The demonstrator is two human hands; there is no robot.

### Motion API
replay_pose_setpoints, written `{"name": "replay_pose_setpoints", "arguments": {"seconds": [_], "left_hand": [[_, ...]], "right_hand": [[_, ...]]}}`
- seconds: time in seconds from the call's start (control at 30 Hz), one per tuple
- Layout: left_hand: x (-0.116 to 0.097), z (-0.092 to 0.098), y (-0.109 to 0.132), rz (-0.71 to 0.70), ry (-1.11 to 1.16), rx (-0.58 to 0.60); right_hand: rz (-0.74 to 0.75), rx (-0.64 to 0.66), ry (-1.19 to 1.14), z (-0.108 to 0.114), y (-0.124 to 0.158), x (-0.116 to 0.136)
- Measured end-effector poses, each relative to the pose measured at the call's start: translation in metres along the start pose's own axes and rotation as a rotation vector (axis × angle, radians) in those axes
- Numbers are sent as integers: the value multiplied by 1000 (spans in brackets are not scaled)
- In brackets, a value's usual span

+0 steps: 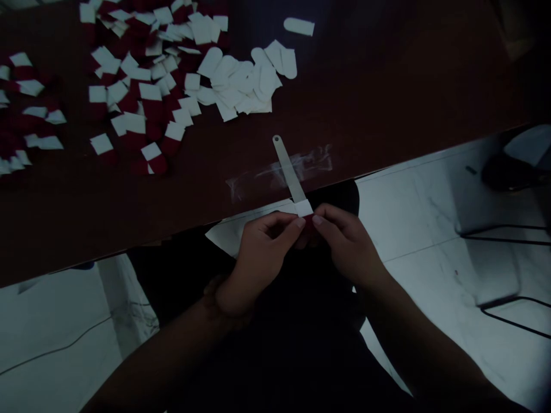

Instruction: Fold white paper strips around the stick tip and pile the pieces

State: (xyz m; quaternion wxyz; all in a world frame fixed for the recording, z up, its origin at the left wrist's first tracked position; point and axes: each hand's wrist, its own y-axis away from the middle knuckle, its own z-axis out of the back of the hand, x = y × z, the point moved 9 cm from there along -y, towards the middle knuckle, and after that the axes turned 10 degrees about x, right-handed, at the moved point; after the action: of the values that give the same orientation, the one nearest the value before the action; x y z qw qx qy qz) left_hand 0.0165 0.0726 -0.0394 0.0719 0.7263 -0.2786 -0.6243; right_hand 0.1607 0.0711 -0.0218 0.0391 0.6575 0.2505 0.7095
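Note:
My left hand and my right hand meet just off the table's front edge. Between their thumbs and fingers they pinch a small dark red pouch with a white top, one hand at each side. A flat strip like a metal ruler, with a hole at its far end, lies over the edge. Its near end meets the white top; whether it runs inside the pouch is hidden. Clear tape crosses the strip on the table.
On the dark table, a heap of similar red pouches with white tops lies at the left. White round-ended cards are piled beside it, with one single card farther back. Black metal legs stand on the floor at right.

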Motion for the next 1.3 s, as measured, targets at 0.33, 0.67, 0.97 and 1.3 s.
{"name": "replay_pose_setpoints", "arguments": {"seconds": [0.33, 0.67, 0.97, 1.3], "left_hand": [[6, -8, 1, 60, 60, 69], [11, -3, 2, 39, 23, 34], [5, -4, 5, -23, -29, 55], [3, -1, 0, -8, -44, 18]], "right_hand": [[-41, -35, -44, 4, 3, -5], [-70, -23, -59, 4, 4, -7], [-28, 29, 44, -2, 3, -2], [11, -35, 73, 3, 3, 2]]}}
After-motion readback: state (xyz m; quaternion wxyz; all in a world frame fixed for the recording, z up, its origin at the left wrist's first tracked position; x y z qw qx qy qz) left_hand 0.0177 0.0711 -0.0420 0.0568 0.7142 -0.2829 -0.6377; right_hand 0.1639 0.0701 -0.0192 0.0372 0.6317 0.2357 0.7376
